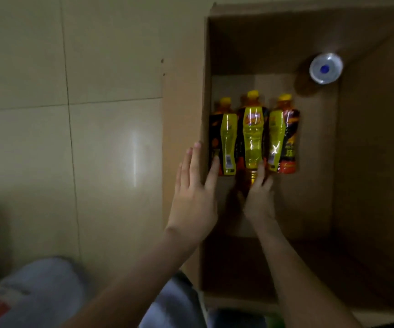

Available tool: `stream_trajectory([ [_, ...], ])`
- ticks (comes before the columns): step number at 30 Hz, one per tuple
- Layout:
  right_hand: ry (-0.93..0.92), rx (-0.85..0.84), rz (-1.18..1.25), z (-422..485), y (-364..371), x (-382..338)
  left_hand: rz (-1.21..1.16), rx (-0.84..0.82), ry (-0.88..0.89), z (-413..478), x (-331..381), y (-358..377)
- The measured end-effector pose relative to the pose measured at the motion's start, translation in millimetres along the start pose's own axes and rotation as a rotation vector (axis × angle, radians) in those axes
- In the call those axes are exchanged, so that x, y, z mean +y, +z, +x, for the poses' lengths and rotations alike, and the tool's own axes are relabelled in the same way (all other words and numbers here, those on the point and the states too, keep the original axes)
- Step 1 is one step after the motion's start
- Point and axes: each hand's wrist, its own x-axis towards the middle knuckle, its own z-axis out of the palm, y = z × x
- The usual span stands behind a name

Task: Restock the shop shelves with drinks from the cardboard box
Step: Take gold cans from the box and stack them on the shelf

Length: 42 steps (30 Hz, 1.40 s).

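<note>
An open cardboard box point(368, 162) stands on the floor. On its bottom lie three orange drink bottles with yellow caps and yellow-black labels, side by side: left bottle point(225, 138), middle bottle point(252, 133), right bottle point(283, 136). A clear bottle with a blue cap point(325, 68) stands upright at the far right corner. My left hand point(194, 192) rests flat over the box's left wall, its fingers spread, one fingertip touching the left bottle's base. My right hand point(260, 197) is inside the box, its fingers touching the base of the middle bottle; whether they grip it is unclear.
Beige floor tiles point(73, 114) lie left of the box. My knees in grey trousers point(49, 292) show at the bottom left. The box's flaps stand open at the left and at the far side.
</note>
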Motion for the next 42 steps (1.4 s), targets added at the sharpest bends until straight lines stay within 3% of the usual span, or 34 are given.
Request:
stream_trajectory([
  [6, 0.158, 0.032, 0.174, -66.0, -53.1, -17.1, -0.008, -0.196, 0.059, -3.7, 5.3, -52.2],
  [10, 0.142, 0.069, 0.313, -165.4, -144.6, -43.1, -0.227, -0.507, 0.022, -7.3, 34.9, -157.0],
  [13, 0.100, 0.112, 0.358, -245.6, -223.9, -69.6, -0.330, -0.514, 0.190, -16.1, 59.4, -248.9],
  [16, 0.028, 0.180, 0.350, -327.4, -303.9, -101.9, -0.311, -0.453, 0.410, -26.6, 78.6, -345.7],
  [19, -0.010, 0.304, 0.375, -404.3, -367.4, -121.4, -0.314, -0.374, 0.523, -42.8, 102.1, -439.3],
  [25, -0.112, 0.552, 0.480, -546.6, -453.1, -132.1, -0.402, -0.237, 0.905, -105.4, 168.5, -584.1],
  [32, -0.132, 0.849, 0.550, -687.3, -484.0, -104.5, -0.483, -0.087, 1.154, -192.1, 234.0, -662.0],
  [42, -0.180, 1.245, 0.544, -974.8, -453.4, -9.0, -0.676, 0.101, 1.462, -450.4, 337.0, -722.6],
])
